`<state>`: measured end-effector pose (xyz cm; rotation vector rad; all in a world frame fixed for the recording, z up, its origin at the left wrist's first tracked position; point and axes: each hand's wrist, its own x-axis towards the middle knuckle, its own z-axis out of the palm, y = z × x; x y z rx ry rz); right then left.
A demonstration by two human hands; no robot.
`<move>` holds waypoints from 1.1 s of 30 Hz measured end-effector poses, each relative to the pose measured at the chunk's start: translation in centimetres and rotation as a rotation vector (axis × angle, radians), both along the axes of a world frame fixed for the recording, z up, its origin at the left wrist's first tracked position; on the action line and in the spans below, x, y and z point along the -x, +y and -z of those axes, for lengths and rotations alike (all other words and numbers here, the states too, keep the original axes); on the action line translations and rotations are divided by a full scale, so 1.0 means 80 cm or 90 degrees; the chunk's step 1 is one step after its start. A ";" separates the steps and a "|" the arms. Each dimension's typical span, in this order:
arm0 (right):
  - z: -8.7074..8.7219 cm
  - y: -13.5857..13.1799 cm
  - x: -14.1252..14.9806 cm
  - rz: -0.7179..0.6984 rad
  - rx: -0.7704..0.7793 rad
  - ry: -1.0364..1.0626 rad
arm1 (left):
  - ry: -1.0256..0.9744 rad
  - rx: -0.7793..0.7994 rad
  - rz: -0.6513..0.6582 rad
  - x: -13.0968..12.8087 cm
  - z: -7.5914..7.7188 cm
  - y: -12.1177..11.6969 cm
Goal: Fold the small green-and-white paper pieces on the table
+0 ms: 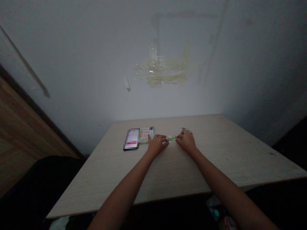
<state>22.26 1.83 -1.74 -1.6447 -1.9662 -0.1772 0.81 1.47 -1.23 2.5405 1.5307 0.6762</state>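
A small green-and-white strip, perhaps paper, lies low over the table between my two hands. My left hand has its fingers closed on the strip's left end, with the thumb side toward a printed sheet. At the right end, the fingertips of my right hand pinch the strip. Just behind my right hand, a small greenish piece shows in part; the hand covers the rest. The strip's exact kind is too small to make out.
A phone-like device with a blurred screen lies left of the printed sheet on the pale wooden table. The wall behind carries old clear tape. A dark chair-like shape stands at the left.
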 end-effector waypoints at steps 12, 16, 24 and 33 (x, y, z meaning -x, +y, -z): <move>0.002 -0.002 0.000 -0.196 -0.031 0.046 | 0.003 0.000 -0.022 -0.002 0.000 -0.003; 0.002 -0.001 0.001 -0.133 -0.015 0.027 | 0.004 -0.008 -0.019 -0.003 -0.002 -0.004; 0.002 0.001 0.003 -0.052 -0.016 -0.008 | 0.006 -0.003 -0.011 -0.003 -0.002 -0.006; -0.001 0.000 0.015 -0.025 0.005 -0.005 | 0.031 -0.007 -0.014 -0.001 -0.005 -0.010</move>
